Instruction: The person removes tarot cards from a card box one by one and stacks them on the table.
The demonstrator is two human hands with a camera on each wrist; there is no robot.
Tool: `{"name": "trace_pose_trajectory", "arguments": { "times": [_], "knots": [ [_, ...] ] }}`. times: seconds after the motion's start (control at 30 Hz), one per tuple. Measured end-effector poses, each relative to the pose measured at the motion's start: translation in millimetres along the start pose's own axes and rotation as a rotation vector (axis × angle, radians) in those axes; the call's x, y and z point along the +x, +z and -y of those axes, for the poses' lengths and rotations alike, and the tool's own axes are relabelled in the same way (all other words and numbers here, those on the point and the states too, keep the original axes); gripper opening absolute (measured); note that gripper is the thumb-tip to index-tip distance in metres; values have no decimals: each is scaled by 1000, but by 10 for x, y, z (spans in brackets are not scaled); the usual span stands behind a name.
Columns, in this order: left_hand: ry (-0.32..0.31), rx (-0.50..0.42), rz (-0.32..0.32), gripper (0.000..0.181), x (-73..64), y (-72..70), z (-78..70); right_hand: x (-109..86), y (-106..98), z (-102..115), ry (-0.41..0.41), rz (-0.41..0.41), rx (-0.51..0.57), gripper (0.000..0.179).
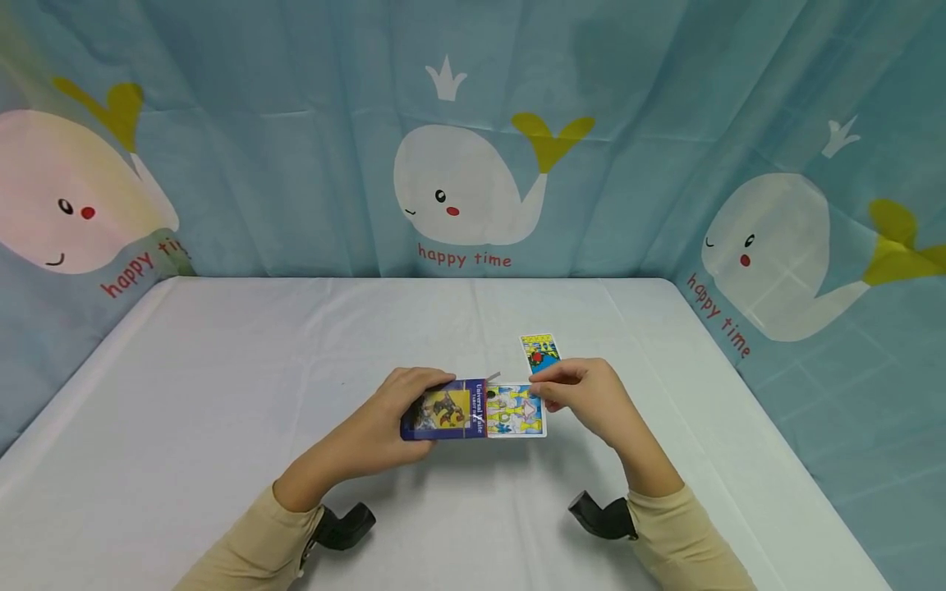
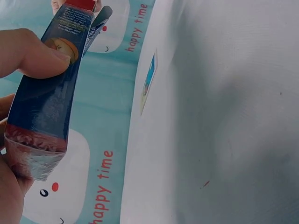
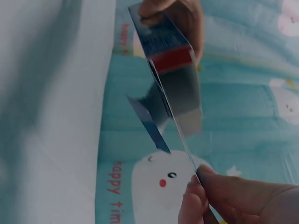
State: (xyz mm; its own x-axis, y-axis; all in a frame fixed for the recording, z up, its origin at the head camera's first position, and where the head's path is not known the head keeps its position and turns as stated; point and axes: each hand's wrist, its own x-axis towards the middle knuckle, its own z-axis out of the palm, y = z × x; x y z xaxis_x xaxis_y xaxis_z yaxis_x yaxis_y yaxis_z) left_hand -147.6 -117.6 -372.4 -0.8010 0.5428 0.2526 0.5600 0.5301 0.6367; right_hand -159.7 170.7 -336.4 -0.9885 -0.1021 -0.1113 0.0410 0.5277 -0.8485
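Observation:
My left hand (image 1: 392, 417) grips a dark blue tarot card box (image 1: 447, 410), its thumb along one narrow side in the left wrist view. A colourful tarot card (image 1: 515, 414) sticks partly out of the box's open end, on the right. By its outer edge, my right hand (image 1: 594, 398) pinches that card between thumb and fingers. Seen almost edge-on in the right wrist view, the card (image 3: 181, 135) runs from the box (image 3: 161, 37) to the fingertips. The box's end flap (image 3: 149, 123) hangs folded out. How many cards remain inside is hidden.
Another tarot card (image 1: 542, 349) lies on the white-covered table (image 1: 222, 369), just beyond my right hand. Blue curtains (image 1: 296, 164) with whale prints hang behind and along both sides. Black curved wrist mounts (image 1: 343, 528) jut out beneath both sleeves.

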Motion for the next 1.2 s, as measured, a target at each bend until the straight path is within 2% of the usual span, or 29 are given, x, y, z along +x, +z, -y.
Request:
{"name": "trace_pose_trajectory", "arguments": {
  "times": [0.27,0.53,0.93,1.2],
  "knots": [
    [-7,-1,24,74,10,3,10,16,-140,-38,-6,54,-74,17],
    [-13,21,7,75,5,0,21,18,-255,-63,-27,97,-111,18],
    [-11,20,1,75,-3,-8,28,24,-410,-102,-36,250,-151,16],
    [-11,26,-13,74,-4,-16,35,27,-592,-192,-33,245,-104,19]
  ]
}}
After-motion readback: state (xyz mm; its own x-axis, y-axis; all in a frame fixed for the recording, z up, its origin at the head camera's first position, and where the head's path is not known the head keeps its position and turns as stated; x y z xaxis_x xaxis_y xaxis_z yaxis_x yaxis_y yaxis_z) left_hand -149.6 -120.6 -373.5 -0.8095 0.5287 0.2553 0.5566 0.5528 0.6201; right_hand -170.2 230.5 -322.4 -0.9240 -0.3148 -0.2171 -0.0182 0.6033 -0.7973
